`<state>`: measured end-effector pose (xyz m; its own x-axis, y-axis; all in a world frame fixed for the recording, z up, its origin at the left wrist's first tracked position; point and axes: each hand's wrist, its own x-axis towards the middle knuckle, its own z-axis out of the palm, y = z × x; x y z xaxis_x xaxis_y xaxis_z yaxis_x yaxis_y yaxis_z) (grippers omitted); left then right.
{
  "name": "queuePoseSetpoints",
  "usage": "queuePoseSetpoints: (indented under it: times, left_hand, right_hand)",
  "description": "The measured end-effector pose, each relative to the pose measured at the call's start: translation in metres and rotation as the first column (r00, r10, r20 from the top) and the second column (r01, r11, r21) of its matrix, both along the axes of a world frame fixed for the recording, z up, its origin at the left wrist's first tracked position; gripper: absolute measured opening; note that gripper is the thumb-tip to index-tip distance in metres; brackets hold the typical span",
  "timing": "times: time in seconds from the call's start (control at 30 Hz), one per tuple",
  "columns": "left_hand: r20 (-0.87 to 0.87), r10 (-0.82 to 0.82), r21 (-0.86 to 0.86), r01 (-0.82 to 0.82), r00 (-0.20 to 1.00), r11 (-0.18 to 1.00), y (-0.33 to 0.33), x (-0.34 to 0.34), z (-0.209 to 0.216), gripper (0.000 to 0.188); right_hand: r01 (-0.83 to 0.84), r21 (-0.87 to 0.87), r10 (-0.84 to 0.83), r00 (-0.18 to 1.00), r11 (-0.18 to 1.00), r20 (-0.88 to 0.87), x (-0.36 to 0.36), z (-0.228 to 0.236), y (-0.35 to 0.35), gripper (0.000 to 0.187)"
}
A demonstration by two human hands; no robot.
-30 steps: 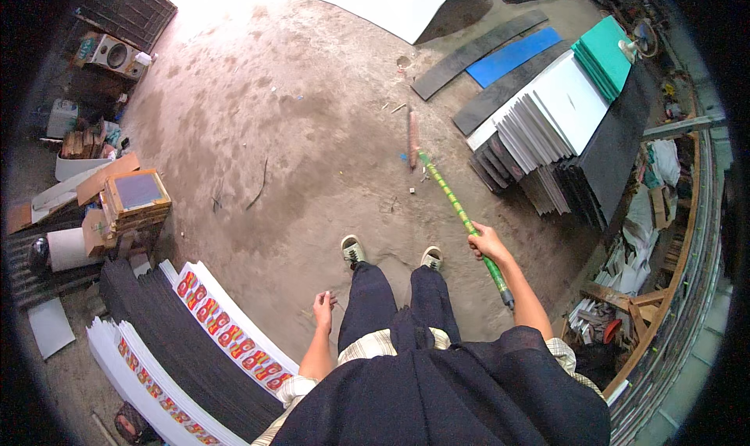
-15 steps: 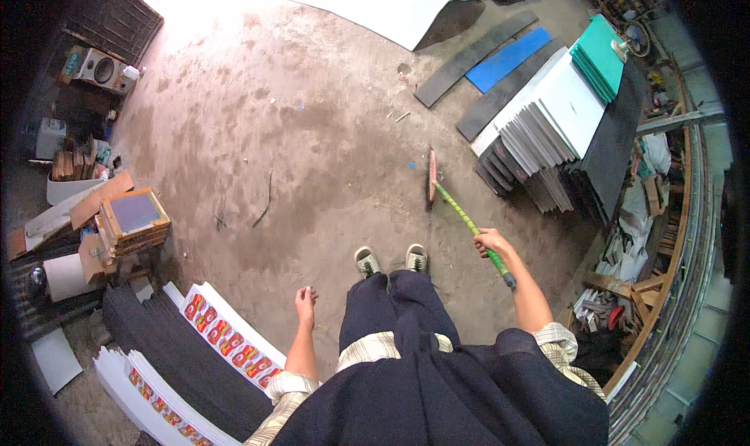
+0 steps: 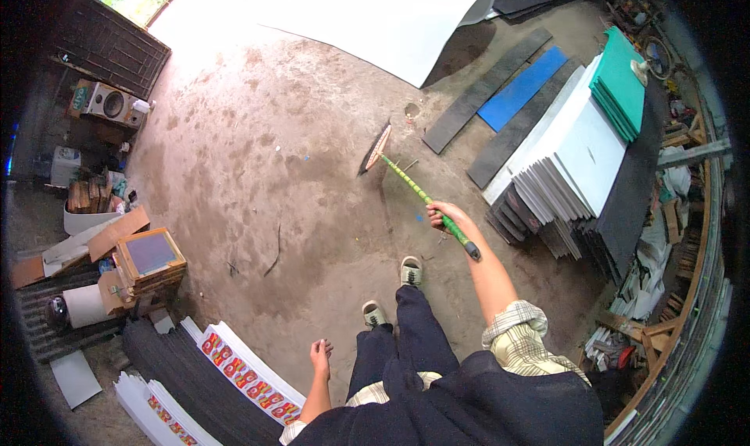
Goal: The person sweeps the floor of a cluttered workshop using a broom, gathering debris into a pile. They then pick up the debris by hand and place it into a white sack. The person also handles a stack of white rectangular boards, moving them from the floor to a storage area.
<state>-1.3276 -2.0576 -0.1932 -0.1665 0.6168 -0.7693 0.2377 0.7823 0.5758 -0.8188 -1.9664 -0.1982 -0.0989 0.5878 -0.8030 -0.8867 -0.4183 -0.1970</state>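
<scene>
My right hand is wrapped round the green, banded handle of a broom, near its dark end cap. The pinkish head with dark bristles is on the dusty floor ahead of my feet, tilted across the handle. My left hand hangs loose at my side, fingers slightly bent and apart, with nothing visible in it. Nearest to it are stacked white sheets with red printed patterns.
Right of the broom lie dark strips, a blue strip and a stack of white sheets with green ones on top. A large white sheet lies ahead. Wooden frames stand left. A thin dark strand lies on the floor.
The broom and my right hand have moved forward and left, the head swinging farther from my feet. My right foot has stepped ahead of the left, and the view has shifted.
</scene>
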Motion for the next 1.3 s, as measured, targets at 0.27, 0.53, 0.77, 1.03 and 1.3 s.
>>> queuePoseSetpoints:
  times: [0.27, 0.53, 0.77, 1.03, 1.3]
  left_hand:
    - [0.012, -0.027, -0.009, 0.027, 1.0, 1.0, 0.04, 0.082, -0.001, 0.022]
    - [0.05, -0.054, 0.028, 0.053, 0.997, 0.998, 0.073, 0.142, -0.008, 0.025]
    - [0.024, -0.062, 0.019, 0.061, 0.998, 0.998, 0.078, 0.132, 0.001, 0.028]
    - [-0.01, 0.01, 0.035, -0.01, 1.0, 0.999, 0.062, 0.109, 0.004, 0.025]
    - [0.107, -0.111, 0.054, 0.106, 0.988, 0.993, 0.083, 0.13, -0.007, 0.029]
  right_hand:
    - [-0.151, -0.075, 0.158, 0.983, 0.986, 0.092, 0.058, -0.034, -0.062, 0.009]
    - [-0.108, -0.092, 0.122, 0.979, 0.99, 0.164, 0.094, 0.048, -0.044, 0.009]
    - [0.255, -0.066, -0.26, 0.961, 0.965, -0.095, 0.131, -0.011, 0.081, 0.018]
    - [0.196, -0.082, -0.205, 0.97, 0.977, -0.127, 0.114, -0.048, 0.047, 0.018]
    - [0.076, -0.281, -0.129, 0.976, 0.957, -0.175, 0.037, 0.004, -0.096, 0.017]
